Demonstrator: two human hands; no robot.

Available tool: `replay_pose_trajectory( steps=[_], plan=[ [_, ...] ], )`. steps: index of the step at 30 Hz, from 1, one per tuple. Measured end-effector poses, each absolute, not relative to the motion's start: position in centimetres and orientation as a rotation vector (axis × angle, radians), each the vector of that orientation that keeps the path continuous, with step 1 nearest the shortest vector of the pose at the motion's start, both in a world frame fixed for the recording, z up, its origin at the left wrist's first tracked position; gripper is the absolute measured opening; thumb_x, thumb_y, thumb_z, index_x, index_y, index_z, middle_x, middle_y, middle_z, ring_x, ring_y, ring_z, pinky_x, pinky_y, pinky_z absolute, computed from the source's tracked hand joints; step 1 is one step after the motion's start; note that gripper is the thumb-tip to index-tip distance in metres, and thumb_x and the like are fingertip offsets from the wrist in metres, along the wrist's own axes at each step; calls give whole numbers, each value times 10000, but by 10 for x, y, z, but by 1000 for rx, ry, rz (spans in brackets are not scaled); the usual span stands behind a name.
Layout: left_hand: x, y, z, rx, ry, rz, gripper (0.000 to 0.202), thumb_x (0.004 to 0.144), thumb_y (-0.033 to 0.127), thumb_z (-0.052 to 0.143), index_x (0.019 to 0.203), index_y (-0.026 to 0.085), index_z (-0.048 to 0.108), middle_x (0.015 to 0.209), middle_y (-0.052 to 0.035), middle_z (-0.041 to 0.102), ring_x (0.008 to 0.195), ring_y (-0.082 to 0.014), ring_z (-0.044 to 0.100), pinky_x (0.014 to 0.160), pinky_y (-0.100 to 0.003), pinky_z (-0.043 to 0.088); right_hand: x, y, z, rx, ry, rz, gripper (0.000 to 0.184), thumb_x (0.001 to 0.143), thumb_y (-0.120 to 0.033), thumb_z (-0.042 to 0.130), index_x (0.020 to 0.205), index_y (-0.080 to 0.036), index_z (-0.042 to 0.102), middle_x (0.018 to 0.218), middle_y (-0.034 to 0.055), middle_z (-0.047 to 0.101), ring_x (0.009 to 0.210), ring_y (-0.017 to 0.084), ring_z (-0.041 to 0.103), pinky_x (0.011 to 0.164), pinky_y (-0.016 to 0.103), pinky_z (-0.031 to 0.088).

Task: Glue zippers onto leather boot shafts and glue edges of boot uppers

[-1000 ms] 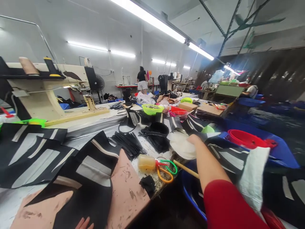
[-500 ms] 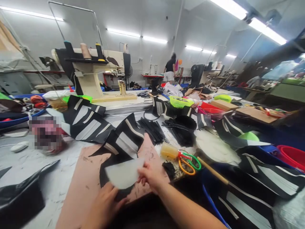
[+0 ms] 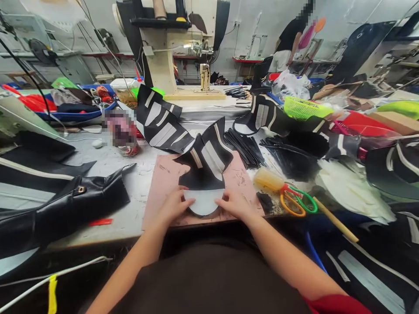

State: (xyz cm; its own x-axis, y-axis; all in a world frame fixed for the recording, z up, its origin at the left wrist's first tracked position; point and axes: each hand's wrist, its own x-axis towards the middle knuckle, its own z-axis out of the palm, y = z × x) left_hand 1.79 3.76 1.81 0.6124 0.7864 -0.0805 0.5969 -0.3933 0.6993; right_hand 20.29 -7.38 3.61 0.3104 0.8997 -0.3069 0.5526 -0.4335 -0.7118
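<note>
A white half-round sheet (image 3: 203, 203) lies over the lower, rounded end of a black boot upper (image 3: 204, 170) with pale strips on it. The upper rests on a pink board (image 3: 156, 192). My left hand (image 3: 176, 204) grips the sheet's left edge, thumb on top and fingers at the side. At the right edge my right hand (image 3: 235, 204) has hold of it the same way. The sheet's straight edge runs across the black material. Fingertips under the edges are partly hidden.
Right of the board are a glue pot (image 3: 268, 179), scissors (image 3: 297, 198) and a pile of white sheets (image 3: 353, 192). More black uppers (image 3: 163, 124) lie behind. A black leather piece (image 3: 72, 209) is at left. A sewing machine (image 3: 157, 65) stands behind; a person (image 3: 288, 41) is farther off.
The white sheet has come down from a tilted position above the upper and now lies on its rounded end. My hands have moved to opposite edges. The view has shifted left and down.
</note>
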Motion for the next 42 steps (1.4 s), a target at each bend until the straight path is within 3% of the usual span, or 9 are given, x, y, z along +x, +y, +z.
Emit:
replay_pose_trajectory(
  steps=[10, 20, 24, 27, 29, 32, 36, 40, 42],
  plan=[
    [19, 59, 20, 2170, 967, 217, 234, 701, 396, 521, 732, 173, 586, 919, -45, 582, 847, -202, 570, 758, -303, 461, 198, -69, 32, -2145, -1441, 806, 268, 724, -281, 575, 497, -172, 484, 755, 17, 566, 641, 116, 526, 585, 221, 357],
    [20, 46, 24, 2311, 1010, 186, 175, 751, 333, 518, 747, 168, 578, 1047, -56, 552, 890, -192, 565, 808, -308, 456, 198, -67, 34, -2201, -1442, 836, 273, 755, -311, 557, 537, -168, 476, 865, 27, 577, 673, 121, 527, 596, 230, 369],
    [22, 33, 24, 2417, 1090, 217, 202, 773, 252, 513, 922, 138, 589, 1155, -123, 519, 979, -262, 546, 832, -393, 452, 194, -66, 34, -2280, -1524, 693, 248, 754, -295, 550, 549, -174, 483, 827, 24, 564, 642, 119, 521, 578, 236, 367],
    [23, 24, 19, 2721, 1018, 352, 337, 795, 184, 504, 1127, 225, 543, 1284, -103, 475, 1149, -300, 451, 910, -461, 402, 191, -68, 36, -2401, -1576, 553, 250, 745, -361, 564, 577, -180, 523, 813, 39, 569, 618, 141, 537, 545, 256, 376],
    [23, 21, 13, 2942, 746, 355, 369, 822, 128, 447, 1148, 273, 543, 1285, -62, 503, 1194, -271, 430, 949, -455, 384, 188, -70, 35, -2415, -1630, 382, 214, 745, -362, 577, 637, -177, 568, 833, 65, 587, 684, 182, 568, 581, 282, 414],
    [23, 20, 6, 3022, 425, 199, 356, 846, 106, 376, 1148, 177, 551, 1226, -86, 560, 1167, -230, 479, 963, -393, 404, 181, -75, 24, -2117, -1880, 152, 134, 772, -209, 542, 864, -152, 621, 1008, 114, 612, 941, 236, 567, 799, 343, 444],
    [23, 16, 4, 2951, 477, 101, 385, 844, 162, 386, 1205, 80, 491, 1252, -138, 527, 1221, -255, 420, 1013, -407, 360, 168, -80, 0, -1811, -2117, 191, 468, 829, -190, 445, 1282, -76, 413, 1338, 166, 430, 1251, 252, 373, 1033, 422, 297],
    [25, 6, 3, 2859, 654, 94, 411, 876, 244, 371, 1276, 176, 435, 1346, -81, 439, 1296, -291, 289, 1042, -495, 289, 161, -79, -4, -1908, -2072, 326, 571, 845, -288, 423, 1363, -85, 294, 1422, 151, 292, 1327, 272, 223, 1076, 483, 190],
    [21, 7, 3, 2820, 681, 87, 416, 878, 278, 374, 1283, 202, 433, 1364, -66, 417, 1304, -294, 270, 1043, -504, 278, 172, -75, 5, -1862, -2063, 454, 625, 821, -353, 464, 1370, -112, 286, 1421, 137, 304, 1319, 271, 246, 1070, 474, 213]
  ],
)
